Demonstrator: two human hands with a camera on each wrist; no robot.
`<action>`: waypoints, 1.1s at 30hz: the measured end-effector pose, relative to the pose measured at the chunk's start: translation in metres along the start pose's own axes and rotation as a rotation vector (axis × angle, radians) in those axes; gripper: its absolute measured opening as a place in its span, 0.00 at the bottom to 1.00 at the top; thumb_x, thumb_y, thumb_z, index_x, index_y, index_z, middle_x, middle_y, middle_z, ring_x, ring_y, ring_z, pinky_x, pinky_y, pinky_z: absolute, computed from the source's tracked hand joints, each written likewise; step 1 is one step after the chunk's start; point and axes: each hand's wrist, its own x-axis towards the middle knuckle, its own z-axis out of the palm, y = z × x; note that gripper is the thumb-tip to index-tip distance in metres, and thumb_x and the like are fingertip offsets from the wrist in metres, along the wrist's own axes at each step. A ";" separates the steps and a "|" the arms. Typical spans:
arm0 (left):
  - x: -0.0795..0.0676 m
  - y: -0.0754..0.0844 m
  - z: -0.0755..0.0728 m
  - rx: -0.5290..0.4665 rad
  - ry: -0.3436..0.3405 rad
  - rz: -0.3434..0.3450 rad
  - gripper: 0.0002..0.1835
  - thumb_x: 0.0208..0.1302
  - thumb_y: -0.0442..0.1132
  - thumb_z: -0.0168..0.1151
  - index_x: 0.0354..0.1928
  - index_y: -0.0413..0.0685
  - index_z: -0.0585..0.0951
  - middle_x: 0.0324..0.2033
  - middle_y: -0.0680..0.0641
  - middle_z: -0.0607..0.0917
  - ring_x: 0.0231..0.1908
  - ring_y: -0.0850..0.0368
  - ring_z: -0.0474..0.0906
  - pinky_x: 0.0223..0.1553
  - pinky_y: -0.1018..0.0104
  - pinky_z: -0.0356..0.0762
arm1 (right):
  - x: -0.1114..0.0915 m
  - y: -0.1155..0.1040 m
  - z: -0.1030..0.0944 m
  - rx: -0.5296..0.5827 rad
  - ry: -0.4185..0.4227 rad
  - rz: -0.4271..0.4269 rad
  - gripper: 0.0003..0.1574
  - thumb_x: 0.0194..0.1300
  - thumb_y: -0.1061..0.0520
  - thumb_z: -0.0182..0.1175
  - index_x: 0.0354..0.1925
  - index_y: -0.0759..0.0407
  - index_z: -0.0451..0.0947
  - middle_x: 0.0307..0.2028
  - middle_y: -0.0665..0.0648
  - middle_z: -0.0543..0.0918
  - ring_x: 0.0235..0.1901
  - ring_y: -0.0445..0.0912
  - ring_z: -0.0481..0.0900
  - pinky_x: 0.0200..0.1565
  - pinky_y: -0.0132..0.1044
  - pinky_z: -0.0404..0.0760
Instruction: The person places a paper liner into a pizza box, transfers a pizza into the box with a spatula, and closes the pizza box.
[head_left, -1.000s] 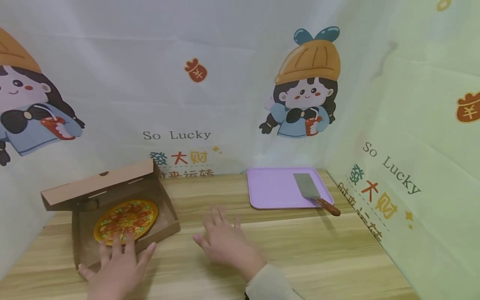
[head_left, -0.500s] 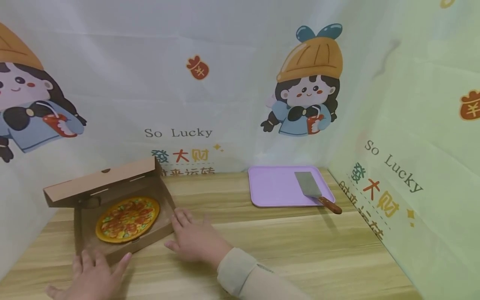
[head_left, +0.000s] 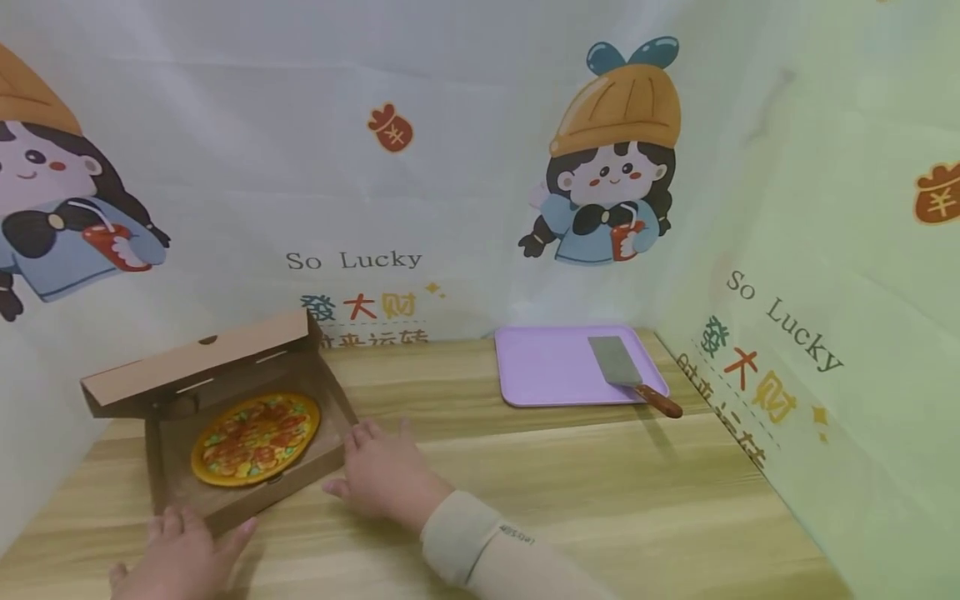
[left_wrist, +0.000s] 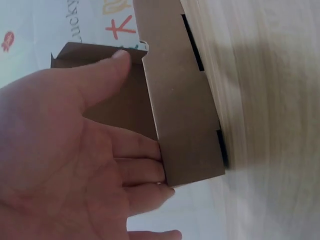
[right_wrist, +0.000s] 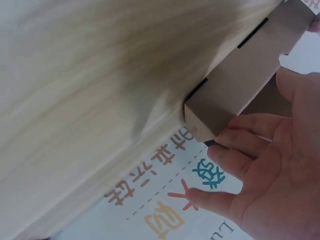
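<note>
An open brown cardboard pizza box [head_left: 307, 471] stands at the left of the table with its lid raised at the back. Inside it lies a toy pizza [head_left: 257, 439] with a yellow crust. My left hand [head_left: 180, 554] is at the box's front left corner; in the left wrist view its fingers [left_wrist: 140, 171] reach over the top edge of the front wall, thumb spread apart. At the front right corner is my right hand [head_left: 390, 475]. Its fingers [right_wrist: 245, 142] touch the corner of the wall in the right wrist view, the little finger stretched away from the others.
A purple tray [head_left: 543, 367] lies at the back right. Across its right side rests a spatula [head_left: 617, 362], its wooden handle jutting past the rim. Printed cloth walls [head_left: 465, 183] enclose the wood-grain table [head_left: 600, 500] at the back and sides.
My left hand has drawn back from over the pizza to the box's front left corner. The right hand has moved left from the bare table to the front right corner.
</note>
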 end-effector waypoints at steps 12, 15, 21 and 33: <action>0.000 0.010 0.000 0.122 0.007 -0.005 0.67 0.71 0.79 0.49 0.69 0.08 0.57 0.70 0.10 0.57 0.72 0.11 0.52 0.68 0.12 0.55 | -0.005 -0.015 0.006 -0.152 0.016 0.057 0.50 0.78 0.20 0.36 0.83 0.43 0.60 0.83 0.47 0.63 0.83 0.43 0.60 0.83 0.55 0.60; 0.001 0.010 0.001 0.126 0.009 0.016 0.66 0.71 0.79 0.49 0.69 0.08 0.58 0.69 0.10 0.57 0.72 0.10 0.52 0.67 0.12 0.56 | -0.006 -0.016 0.006 -0.165 0.031 0.066 0.49 0.78 0.20 0.37 0.82 0.44 0.61 0.81 0.47 0.66 0.82 0.43 0.63 0.83 0.53 0.62; 0.001 0.011 0.000 0.134 0.033 0.084 0.65 0.73 0.78 0.46 0.68 0.07 0.58 0.68 0.09 0.58 0.70 0.08 0.54 0.65 0.12 0.59 | -0.012 -0.012 0.003 -0.137 0.016 0.096 0.48 0.77 0.22 0.43 0.82 0.44 0.62 0.82 0.46 0.65 0.81 0.42 0.64 0.82 0.49 0.64; -0.008 0.024 -0.006 0.166 0.048 0.245 0.29 0.79 0.56 0.58 0.34 0.33 0.87 0.38 0.25 0.89 0.43 0.21 0.84 0.53 0.28 0.81 | -0.035 0.002 0.002 -0.201 0.021 0.073 0.41 0.79 0.26 0.48 0.79 0.41 0.68 0.78 0.43 0.70 0.79 0.41 0.68 0.79 0.47 0.70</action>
